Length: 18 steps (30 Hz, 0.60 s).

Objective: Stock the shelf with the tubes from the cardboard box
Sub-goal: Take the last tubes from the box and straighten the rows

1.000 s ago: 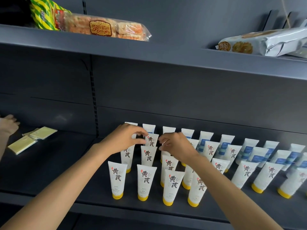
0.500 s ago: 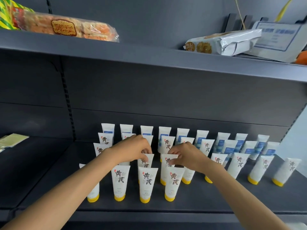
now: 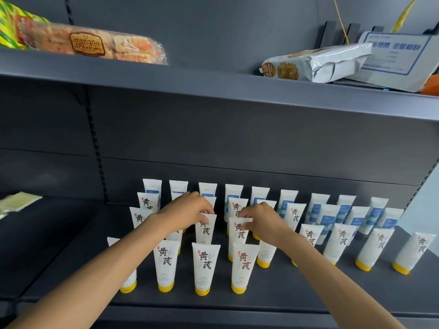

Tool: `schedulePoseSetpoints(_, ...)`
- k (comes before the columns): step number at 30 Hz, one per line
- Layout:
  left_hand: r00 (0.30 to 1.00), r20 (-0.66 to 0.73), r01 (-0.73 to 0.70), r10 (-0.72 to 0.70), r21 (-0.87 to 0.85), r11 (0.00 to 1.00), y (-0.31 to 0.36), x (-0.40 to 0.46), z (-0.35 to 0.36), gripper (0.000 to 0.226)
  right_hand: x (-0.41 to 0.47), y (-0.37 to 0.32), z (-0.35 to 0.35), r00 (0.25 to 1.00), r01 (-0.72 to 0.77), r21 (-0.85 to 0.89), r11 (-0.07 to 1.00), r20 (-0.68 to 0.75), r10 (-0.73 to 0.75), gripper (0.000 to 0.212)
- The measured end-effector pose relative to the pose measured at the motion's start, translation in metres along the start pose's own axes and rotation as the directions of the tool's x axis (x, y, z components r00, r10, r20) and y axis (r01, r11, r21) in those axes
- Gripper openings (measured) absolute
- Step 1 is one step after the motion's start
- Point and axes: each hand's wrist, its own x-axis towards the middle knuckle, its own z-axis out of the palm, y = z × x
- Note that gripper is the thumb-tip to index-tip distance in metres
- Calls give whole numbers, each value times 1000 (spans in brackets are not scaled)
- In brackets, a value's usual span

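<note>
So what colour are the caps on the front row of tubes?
Yellow, under white bodies; clearest on the front-row tubes in the head view.

We can read 黄芪 in big dark brush characters on the white yellow-capped tubes (image 3: 205,264) standing up front. The blue-labelled tubes (image 3: 317,207) behind those have print too small for us. Above the tubes, the white sign (image 3: 395,53) has blue Chinese lettering, too blurry; the snack pack logo (image 3: 87,43) too.
</note>
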Motion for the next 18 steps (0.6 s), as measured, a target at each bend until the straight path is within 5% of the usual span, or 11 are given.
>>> schedulePoseSetpoints(13, 999, 3, -45, 45, -4, 999, -3, 3, -1, 36, 16, -3, 8, 999, -27, -46, 999, 19, 28, 35)
schedulePoseSetpoints(18, 988, -95, -121, 117, -27, 992, 19, 15, -3, 38, 10, 4, -14, 999, 4, 65, 998, -42, -1, 39)
